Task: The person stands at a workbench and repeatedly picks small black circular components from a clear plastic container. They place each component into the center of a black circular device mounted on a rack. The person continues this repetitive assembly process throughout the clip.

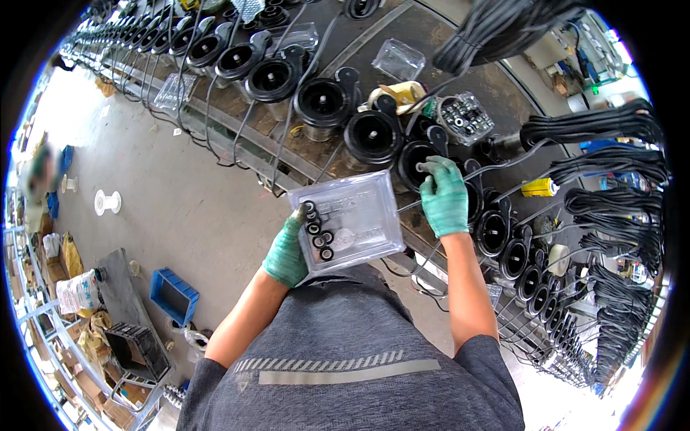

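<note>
Both my hands wear green gloves with greyish fingertips. My left hand (287, 251) grips the left edge of a clear plastic tray (370, 208), held tilted in front of my body. Several small black rings with pale centres (314, 228) are gathered along the tray's left side, by my fingers. My right hand (445, 199) reaches over a round black housing (410, 159) with its fingers drawn together near the centre. Whatever lies between those fingertips is too small to name. Just left of it stands a similar black housing (372, 136) with a pale central shaft.
More black housings (321, 103) with cables line the bench edge on both sides. A clear container of small metal parts (466, 117) and an empty clear tray (399, 60) lie behind. Bundled black cables (593, 123) hang at right. A blue crate (175, 295) sits on the floor.
</note>
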Available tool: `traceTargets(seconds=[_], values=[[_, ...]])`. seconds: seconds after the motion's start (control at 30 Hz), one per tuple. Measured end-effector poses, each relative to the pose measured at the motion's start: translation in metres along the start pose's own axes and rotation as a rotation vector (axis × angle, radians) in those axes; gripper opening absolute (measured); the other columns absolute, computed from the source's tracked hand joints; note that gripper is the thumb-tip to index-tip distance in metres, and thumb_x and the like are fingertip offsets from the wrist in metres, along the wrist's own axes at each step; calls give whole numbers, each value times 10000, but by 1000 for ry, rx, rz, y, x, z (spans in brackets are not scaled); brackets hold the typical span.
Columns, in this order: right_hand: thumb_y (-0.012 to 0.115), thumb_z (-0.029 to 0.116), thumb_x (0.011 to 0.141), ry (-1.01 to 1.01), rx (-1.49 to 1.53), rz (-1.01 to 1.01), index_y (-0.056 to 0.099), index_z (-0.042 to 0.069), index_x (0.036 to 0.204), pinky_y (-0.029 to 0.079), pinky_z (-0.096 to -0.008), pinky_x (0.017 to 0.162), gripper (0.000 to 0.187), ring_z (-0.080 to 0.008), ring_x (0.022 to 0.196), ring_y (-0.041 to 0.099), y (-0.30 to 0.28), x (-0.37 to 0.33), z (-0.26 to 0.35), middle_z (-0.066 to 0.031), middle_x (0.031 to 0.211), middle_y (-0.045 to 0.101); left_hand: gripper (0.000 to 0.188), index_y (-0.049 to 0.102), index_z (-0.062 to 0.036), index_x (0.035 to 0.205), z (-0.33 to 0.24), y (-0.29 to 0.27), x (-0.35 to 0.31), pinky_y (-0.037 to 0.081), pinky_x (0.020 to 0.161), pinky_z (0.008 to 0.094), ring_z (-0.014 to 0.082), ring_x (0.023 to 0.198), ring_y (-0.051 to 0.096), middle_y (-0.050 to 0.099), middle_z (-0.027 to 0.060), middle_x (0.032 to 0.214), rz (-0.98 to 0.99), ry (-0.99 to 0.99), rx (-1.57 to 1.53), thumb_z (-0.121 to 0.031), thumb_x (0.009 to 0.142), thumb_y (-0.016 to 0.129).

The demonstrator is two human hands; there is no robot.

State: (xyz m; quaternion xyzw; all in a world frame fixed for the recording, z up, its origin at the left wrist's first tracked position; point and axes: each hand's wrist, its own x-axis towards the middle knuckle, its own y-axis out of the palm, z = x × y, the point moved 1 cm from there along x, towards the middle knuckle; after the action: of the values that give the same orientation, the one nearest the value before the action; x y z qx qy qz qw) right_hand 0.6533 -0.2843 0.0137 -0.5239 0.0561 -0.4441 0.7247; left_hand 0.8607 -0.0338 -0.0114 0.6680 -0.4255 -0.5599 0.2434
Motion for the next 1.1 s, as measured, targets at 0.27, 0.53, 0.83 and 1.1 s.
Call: traceTargets(seconds=[0.27, 0.53, 0.83, 1.1], values=[[768, 263, 898, -428, 120, 387, 713, 106, 1181, 593, -429, 857, 328, -321, 999, 693, 38, 9, 162, -118, 1119, 684, 783, 519, -69, 1505, -29, -23, 2, 565, 1062, 456, 303, 1233, 664, 657, 160, 1383, 33, -12, 9, -619, 969, 671], [762, 280, 892, -127, 38, 611, 711, 104, 1175, 582, -461, 885, 337, -358, 1031, 690, 71, 22, 220, -154, 1108, 687, 872, 519, -75, 1513, -68, -24, -16, 512, 1128, 442, 286, 1321, 618, 628, 144, 1454, 155, -40, 179, -693, 917, 671], [683, 196, 1002, 160, 309, 181, 734, 41, 1100, 589, -385, 723, 191, -260, 771, 725, 24, 65, 192, -149, 938, 757, 939, 523, -51, 1519, -91, -32, -13, 539, 1087, 450, 284, 1278, 631, 641, 141, 1428, 111, -107, 133, -698, 872, 731], [665, 227, 1003, 595, 225, 289, 752, 52, 1055, 583, -422, 783, 203, -340, 834, 744, 73, 86, 38, -192, 910, 768, 886, 508, -63, 1534, -107, -35, -14, 546, 1059, 466, 297, 1244, 637, 634, 148, 1431, 13, -35, 170, -678, 924, 690]])
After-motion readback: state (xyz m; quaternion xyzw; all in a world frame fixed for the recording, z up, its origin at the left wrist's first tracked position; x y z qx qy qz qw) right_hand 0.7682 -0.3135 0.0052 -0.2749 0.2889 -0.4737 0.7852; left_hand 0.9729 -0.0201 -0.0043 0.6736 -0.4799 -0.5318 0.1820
